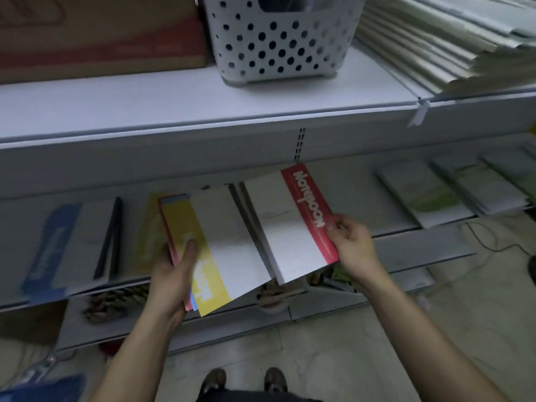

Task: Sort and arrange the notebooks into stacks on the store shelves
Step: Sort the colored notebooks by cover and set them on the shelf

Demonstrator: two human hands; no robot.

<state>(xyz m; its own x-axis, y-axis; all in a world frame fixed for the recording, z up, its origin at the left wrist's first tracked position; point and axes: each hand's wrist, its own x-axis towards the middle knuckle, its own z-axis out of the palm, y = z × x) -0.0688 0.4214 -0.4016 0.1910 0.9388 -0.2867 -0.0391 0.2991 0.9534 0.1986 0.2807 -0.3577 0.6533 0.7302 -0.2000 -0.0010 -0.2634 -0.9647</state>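
My left hand [177, 268] grips a small pile of notebooks, thumb on top of a white notebook with a yellow band [223, 248]; pink and blue covers show beneath it. My right hand [352, 242] pinches the right edge of a white notebook with a red band [293, 224] that reads "Notebook", tilted over the middle shelf [429, 248]. A blue-banded notebook stack [72, 242] lies on that shelf at the left, with a yellow one [150, 230] beside it. Green-patterned notebooks [426, 192] lie on the shelf at the right.
The upper shelf [203, 111] carries a cardboard box [101, 36], a white perforated basket [281, 39] and a tall pile of pale notebooks [452, 39]. A lower shelf holds mixed goods [116, 300]. My shoes [243, 378] stand on the tiled floor, and a cable [493, 245] trails at the right.
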